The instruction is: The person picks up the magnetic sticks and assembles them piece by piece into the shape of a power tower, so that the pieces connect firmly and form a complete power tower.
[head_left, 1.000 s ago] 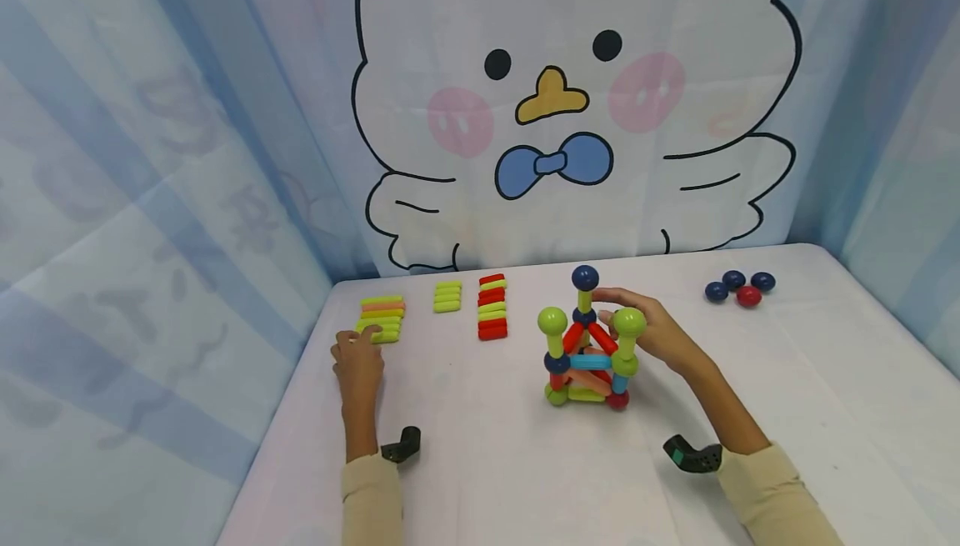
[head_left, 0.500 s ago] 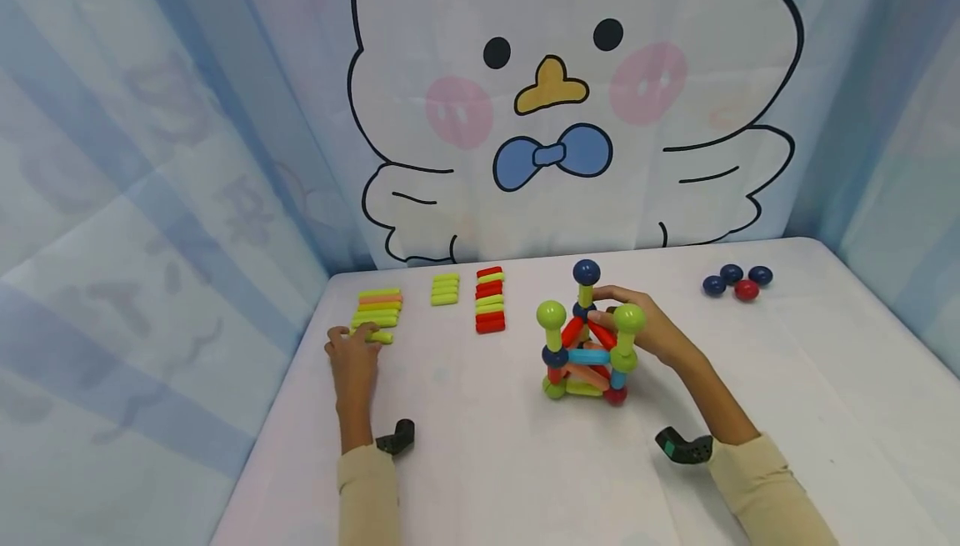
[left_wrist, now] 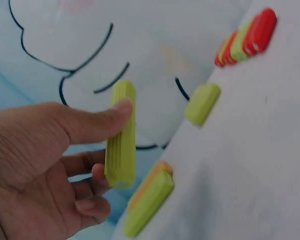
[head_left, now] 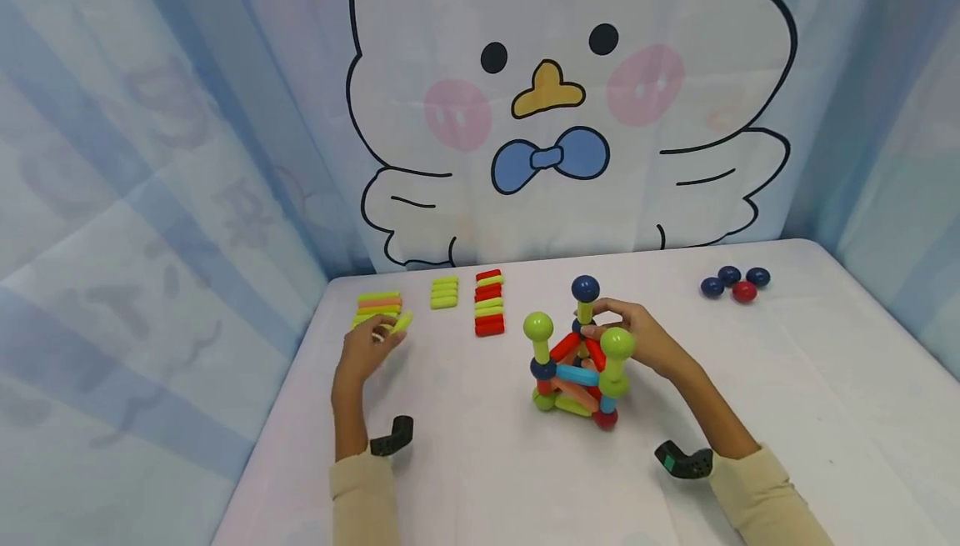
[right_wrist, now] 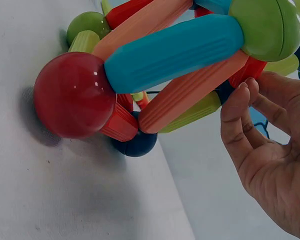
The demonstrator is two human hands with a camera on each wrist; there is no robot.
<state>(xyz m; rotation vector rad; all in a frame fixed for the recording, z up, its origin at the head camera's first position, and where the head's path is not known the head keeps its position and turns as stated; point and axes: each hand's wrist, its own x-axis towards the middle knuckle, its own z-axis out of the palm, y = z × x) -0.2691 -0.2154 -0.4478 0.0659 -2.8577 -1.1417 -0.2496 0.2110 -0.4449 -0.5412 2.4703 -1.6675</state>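
A yellow-green ribbed rod [left_wrist: 121,135] is pinched between the thumb and fingers of my left hand [head_left: 363,353], raised off the table beside the left row of rods [head_left: 378,304]. My right hand [head_left: 641,338] grips the rear upper corner of a ball-and-rod structure [head_left: 576,375], near a navy ball. Red, orange, blue and yellow-green rods join its coloured balls into a frame. Three upright rods topped with balls rise from it, the navy-topped one [head_left: 585,288] at the back. In the right wrist view, a red ball [right_wrist: 75,95] forms a lower corner close to the table.
Behind the left hand lies a short stack of yellow-green rods [head_left: 444,293], with a red and yellow-green row [head_left: 489,304] to its right. Several navy balls [head_left: 729,276] and a red ball [head_left: 744,292] sit at the back right. A printed curtain [head_left: 420,221] hangs behind the table.
My left hand has lifted a yellow-green rod from the front of the left row, rightward and up. In my right hand's grip, the structure has turned, its front shifting left and nearer.
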